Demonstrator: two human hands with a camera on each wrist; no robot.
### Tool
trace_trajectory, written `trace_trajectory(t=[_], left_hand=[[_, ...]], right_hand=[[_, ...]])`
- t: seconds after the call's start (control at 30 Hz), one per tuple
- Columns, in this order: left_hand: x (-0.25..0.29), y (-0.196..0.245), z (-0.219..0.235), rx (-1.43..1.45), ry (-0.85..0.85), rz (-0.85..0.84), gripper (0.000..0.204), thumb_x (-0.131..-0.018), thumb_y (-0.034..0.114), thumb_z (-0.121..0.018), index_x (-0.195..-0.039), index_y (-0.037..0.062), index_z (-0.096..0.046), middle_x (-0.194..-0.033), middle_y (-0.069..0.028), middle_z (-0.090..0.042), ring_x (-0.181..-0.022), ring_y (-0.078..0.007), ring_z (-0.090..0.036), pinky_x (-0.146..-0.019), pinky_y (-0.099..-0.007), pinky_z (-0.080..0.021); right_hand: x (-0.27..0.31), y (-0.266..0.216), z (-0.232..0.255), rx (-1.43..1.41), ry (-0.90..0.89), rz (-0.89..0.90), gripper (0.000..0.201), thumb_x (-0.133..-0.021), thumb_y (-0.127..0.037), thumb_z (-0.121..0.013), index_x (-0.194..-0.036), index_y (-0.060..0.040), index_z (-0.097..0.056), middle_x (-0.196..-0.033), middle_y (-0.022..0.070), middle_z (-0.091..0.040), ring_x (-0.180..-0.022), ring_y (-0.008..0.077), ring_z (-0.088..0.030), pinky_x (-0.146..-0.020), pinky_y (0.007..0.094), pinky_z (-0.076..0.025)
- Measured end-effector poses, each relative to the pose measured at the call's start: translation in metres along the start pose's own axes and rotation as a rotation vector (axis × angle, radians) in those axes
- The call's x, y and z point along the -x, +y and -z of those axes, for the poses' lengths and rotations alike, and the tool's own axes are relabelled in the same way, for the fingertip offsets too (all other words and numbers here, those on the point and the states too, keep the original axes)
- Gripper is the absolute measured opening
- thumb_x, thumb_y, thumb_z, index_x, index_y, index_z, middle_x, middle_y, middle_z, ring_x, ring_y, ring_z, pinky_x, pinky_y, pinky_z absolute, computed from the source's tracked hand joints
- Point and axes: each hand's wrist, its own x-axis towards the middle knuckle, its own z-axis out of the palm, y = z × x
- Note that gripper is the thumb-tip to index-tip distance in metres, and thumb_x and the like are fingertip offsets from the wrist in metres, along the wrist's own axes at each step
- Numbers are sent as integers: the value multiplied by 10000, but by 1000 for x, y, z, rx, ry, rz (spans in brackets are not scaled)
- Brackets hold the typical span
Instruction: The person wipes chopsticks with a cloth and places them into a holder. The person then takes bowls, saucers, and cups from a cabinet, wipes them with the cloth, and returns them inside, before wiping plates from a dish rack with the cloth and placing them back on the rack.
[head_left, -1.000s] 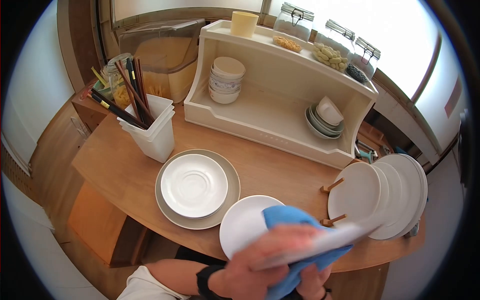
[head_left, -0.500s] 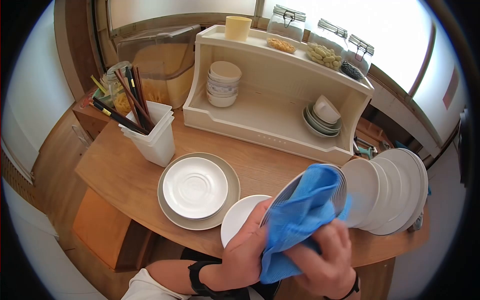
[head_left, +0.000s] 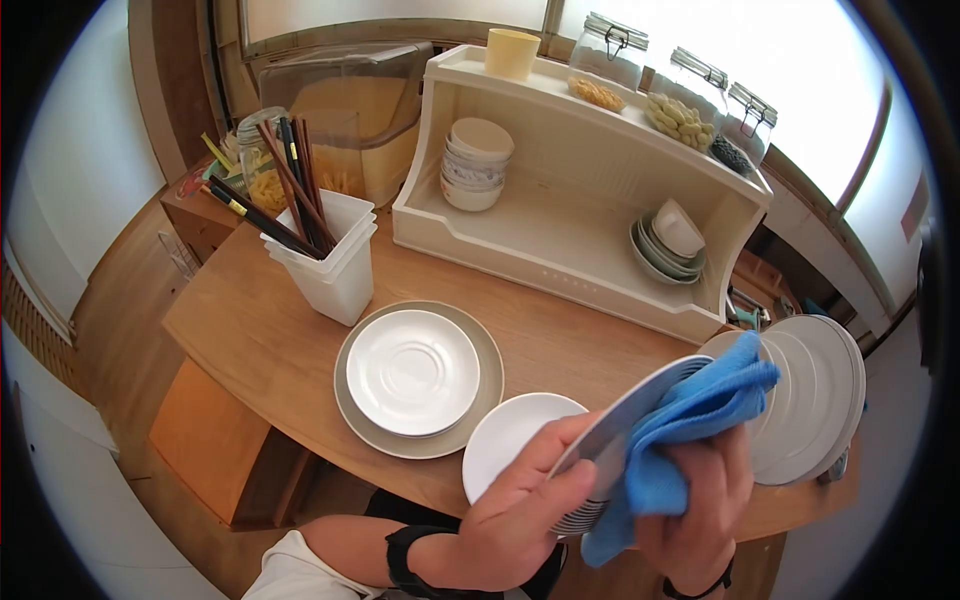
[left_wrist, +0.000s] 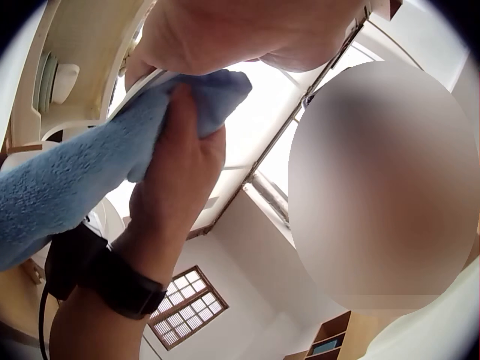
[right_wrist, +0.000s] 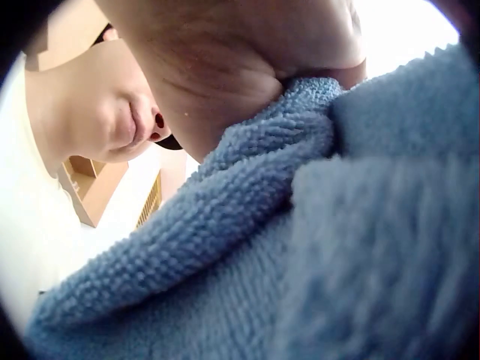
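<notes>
Cloth (head_left: 690, 400): blue, thick towelling, bunched into folds and laid against the ringed face of the tilted plate; its lower end hangs beneath the right hand.
Tilted plate (head_left: 617, 420): held up over the near edge of the table (head_left: 560, 350), steeply slanted, partly covered by the cloth.
Left hand (head_left: 510, 510): gripping the tilted plate by its rim, thumb on the side facing the person.
Right hand (head_left: 700, 505): fingers curled into the cloth, holding it to the plate.
White plate (head_left: 505, 435): flat on the table, just beyond the left hand, which hides part of it from the head view.
Stacked plates (head_left: 413, 370): white, sitting on a wider beige plate (head_left: 492, 380), beside the white plate.
Upright plates (head_left: 815, 400): a row on edge at the table's right end, partly behind the cloth.
Nested bins (head_left: 335, 280): white, holding dark chopsticks (head_left: 290, 190) that lean different ways.
Shelf unit (head_left: 560, 280): cream, at the back, with a straight bowl stack (head_left: 477, 165) on the left and tipped bowls (head_left: 668, 242) on the right.
Shelf top: a pale yellow cup (head_left: 512, 53) and three clip-top jars (head_left: 682, 110), peanuts in the middle one.
</notes>
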Motion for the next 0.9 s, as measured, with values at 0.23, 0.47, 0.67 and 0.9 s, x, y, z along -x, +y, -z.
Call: trace_trajectory(t=[0.23,0.47,0.67,0.9], left_hand=[[-1,0,1,1335,144,480,462,-1026,163,-406,-1441,-7,-294,-1364,-93,-454,-1253,-153,-441,-1080,-324,-330],[4,1,7,1029,-96,551,489,-1026,157,-416,-1463,1,-263,-1430,-101,-381,-1288,-181,-400,-1107,-354,-278],[14,-5,71,638,590,494,404,-953,220,-575,-1250,-41,-493,-1175,-151,-599,-1025,-233,-616,-918,-398,-500],[3,-46,142,422,722,472,274,-1010,155,-464,-1224,-15,-480,-1133,-125,-618,-1005,-204,-629,-882,-349,-527]], right_hand=[[5,-16,-5,-180,-274,15,303,-732,-85,-687,-1021,-20,-620,-918,189,-591,-811,390,-595,-688,432,-502],[22,22,-5,8,191,-106,263,-827,-54,-640,-1074,25,-595,-1130,196,-619,-1011,357,-614,-877,386,-470],[131,68,-1,-149,659,-788,437,-880,-134,-668,-1262,42,-550,-1202,141,-610,-1052,220,-578,-934,360,-433],[208,60,-29,-190,541,-820,432,-878,-115,-643,-1251,66,-522,-1159,144,-603,-1046,217,-576,-924,353,-432]])
